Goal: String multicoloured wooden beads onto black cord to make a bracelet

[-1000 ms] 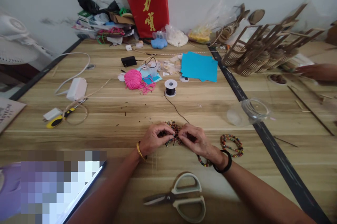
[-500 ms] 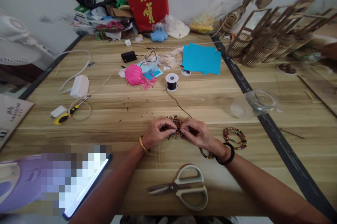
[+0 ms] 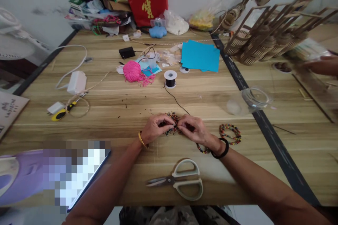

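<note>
My left hand and my right hand meet fingertip to fingertip over a small pile of coloured beads on the wooden table. Both hands pinch at the beads. A thin black cord runs from the pile up to a white spool. Part of a beaded strand shows under my right wrist. A finished beaded bracelet lies just right of my right hand.
Grey-handled scissors lie near the front edge. A pink yarn ball, blue paper, a clear lid, a white charger and a yellow cutter are scattered. Wooden racks stand back right, where another person's hand reaches in.
The view shifted slightly; my hands stay pinched over the bead pile with small finger movements. The other person's hand at the right edge has come back into sight.
</note>
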{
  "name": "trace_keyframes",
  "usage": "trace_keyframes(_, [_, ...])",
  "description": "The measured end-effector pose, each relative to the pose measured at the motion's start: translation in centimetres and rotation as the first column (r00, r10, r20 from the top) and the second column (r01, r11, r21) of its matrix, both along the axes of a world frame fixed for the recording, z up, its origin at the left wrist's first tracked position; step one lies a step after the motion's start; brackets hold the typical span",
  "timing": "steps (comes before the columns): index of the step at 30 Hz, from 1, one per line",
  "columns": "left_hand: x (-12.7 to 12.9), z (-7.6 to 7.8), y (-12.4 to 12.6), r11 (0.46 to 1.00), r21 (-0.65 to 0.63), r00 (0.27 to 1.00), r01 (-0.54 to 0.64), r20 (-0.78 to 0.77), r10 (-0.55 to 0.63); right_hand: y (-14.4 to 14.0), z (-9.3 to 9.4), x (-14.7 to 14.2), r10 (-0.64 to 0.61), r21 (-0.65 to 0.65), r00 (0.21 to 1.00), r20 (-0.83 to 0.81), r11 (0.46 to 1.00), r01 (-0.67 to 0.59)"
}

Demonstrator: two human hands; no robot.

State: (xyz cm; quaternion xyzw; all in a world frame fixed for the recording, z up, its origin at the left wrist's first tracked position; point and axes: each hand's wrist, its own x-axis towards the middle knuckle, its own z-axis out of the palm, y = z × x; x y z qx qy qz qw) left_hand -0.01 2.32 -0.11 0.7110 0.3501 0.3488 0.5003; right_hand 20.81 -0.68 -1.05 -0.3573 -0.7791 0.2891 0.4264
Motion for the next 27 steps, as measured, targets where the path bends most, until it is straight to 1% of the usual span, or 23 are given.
trace_keyframes(6, [0.07,0.35,-0.05,1.0,0.021,1.0,0.007,-0.004,-0.007,0.02,0.12,-0.11,0.011,-0.008,1.0,-0.009,1.0,-0.011])
trace_keyframes(14, [0.01,0.26,-0.06,1.0,0.024,1.0,0.005,-0.01,-0.005,0.04,-0.16,-0.17,0.016,0.007,0.999,-0.031,1.0,-0.016])
trace_keyframes(27, [0.1,0.23,-0.1,1.0,0.01,1.0,0.0,0.005,0.0,-0.04,0.36,-0.11,0.02,-0.017,1.0,-0.006,1.0,-0.02])
